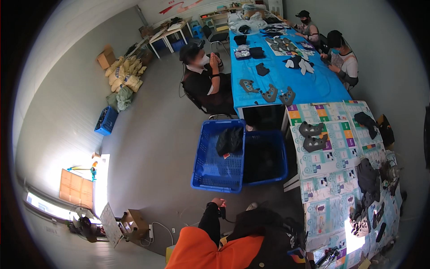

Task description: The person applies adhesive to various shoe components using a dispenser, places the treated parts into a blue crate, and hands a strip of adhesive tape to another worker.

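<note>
My left hand [218,202], below a black sleeve and a dark wrist band, hangs just short of the near edge of a blue plastic crate [197,179]. It is small and partly in glare, so I cannot tell whether its fingers are closed or hold anything. Inside that crate lies a dark bundle [229,141] with a small red-and-white tag. The crate overlaps a second blue crate [285,157] to its right, whose inside is dark. I cannot make out my right hand near the black and orange clothing at the lower edge.
Grey cut-out parts [315,142] and dark fabric pieces lie on the printed-sheet table [318,204] at right. Beyond, a blue-covered table [309,92] holds similar parts. A seated person [201,76] is left of it; two others sit opposite. Sacks [125,74] lean by the left wall.
</note>
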Demonstrator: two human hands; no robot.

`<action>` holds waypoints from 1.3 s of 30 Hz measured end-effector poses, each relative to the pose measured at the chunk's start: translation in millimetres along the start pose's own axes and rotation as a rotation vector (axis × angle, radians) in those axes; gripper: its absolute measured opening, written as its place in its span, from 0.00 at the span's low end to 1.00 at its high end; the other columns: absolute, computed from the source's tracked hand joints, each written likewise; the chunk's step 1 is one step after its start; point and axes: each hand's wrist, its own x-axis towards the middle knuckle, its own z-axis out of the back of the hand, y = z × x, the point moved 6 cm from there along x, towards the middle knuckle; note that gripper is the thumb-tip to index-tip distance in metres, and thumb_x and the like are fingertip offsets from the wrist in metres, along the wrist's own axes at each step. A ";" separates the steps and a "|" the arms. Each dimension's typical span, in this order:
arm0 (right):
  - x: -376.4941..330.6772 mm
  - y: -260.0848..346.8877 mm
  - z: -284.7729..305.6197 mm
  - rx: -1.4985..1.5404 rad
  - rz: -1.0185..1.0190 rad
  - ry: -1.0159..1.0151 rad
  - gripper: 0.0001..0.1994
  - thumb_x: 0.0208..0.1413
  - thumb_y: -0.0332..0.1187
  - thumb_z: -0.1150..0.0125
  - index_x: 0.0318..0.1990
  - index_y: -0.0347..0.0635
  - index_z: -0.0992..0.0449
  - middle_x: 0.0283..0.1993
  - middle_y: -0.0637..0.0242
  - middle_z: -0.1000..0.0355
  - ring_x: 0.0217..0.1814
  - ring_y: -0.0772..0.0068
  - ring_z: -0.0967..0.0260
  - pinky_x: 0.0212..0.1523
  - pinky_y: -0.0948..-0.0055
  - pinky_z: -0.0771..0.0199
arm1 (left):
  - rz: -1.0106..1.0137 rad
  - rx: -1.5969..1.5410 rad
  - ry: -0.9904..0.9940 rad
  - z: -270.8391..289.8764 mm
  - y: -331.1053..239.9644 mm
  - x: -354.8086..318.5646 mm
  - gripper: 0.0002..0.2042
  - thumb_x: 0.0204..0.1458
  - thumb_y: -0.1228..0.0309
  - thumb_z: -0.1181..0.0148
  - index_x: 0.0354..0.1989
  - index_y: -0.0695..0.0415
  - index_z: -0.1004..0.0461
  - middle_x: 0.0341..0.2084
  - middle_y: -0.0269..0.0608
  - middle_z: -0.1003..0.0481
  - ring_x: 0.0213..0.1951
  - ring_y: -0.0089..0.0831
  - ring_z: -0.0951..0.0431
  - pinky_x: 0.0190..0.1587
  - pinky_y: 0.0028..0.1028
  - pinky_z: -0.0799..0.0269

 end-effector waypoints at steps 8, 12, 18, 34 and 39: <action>-8.1 11.2 3.1 -0.032 0.007 -0.015 0.12 0.56 0.39 0.43 0.33 0.51 0.13 0.35 0.62 0.17 0.39 0.54 0.17 0.36 0.52 0.20 | 0.223 -0.332 -0.028 1.4 35.0 7.6 0.15 0.64 0.56 0.50 0.42 0.50 0.19 0.30 0.40 0.15 0.29 0.32 0.14 0.24 0.35 0.24; -0.8 -4.4 -4.5 0.107 -0.078 -0.041 0.12 0.51 0.45 0.32 0.25 0.50 0.17 0.24 0.68 0.21 0.27 0.61 0.19 0.27 0.58 0.21 | 0.260 -0.299 -0.002 -10.8 51.2 9.0 0.13 0.64 0.58 0.48 0.45 0.51 0.21 0.32 0.36 0.15 0.30 0.27 0.14 0.22 0.31 0.29; 1.2 -26.6 -38.5 0.754 -0.172 -0.167 0.13 0.61 0.33 0.44 0.25 0.39 0.21 0.19 0.61 0.26 0.18 0.59 0.23 0.16 0.62 0.27 | 0.277 -0.468 -0.017 -19.7 51.2 -1.2 0.13 0.65 0.58 0.48 0.49 0.52 0.25 0.32 0.35 0.14 0.28 0.27 0.15 0.23 0.33 0.27; 20.4 -23.2 -79.8 -0.148 -0.295 0.050 0.08 0.42 0.43 0.24 0.29 0.56 0.13 0.32 0.71 0.17 0.37 0.64 0.16 0.32 0.62 0.22 | 0.226 -0.415 -0.030 -14.5 32.0 1.7 0.13 0.66 0.69 0.46 0.54 0.60 0.25 0.33 0.46 0.16 0.27 0.36 0.16 0.27 0.35 0.22; 27.0 -30.3 -89.9 0.004 -0.341 0.117 0.09 0.42 0.44 0.24 0.28 0.54 0.13 0.32 0.68 0.16 0.39 0.63 0.16 0.33 0.63 0.21 | 0.242 -0.348 -0.046 -12.4 20.3 -4.6 0.14 0.65 0.69 0.44 0.55 0.61 0.25 0.33 0.44 0.16 0.28 0.34 0.17 0.29 0.31 0.23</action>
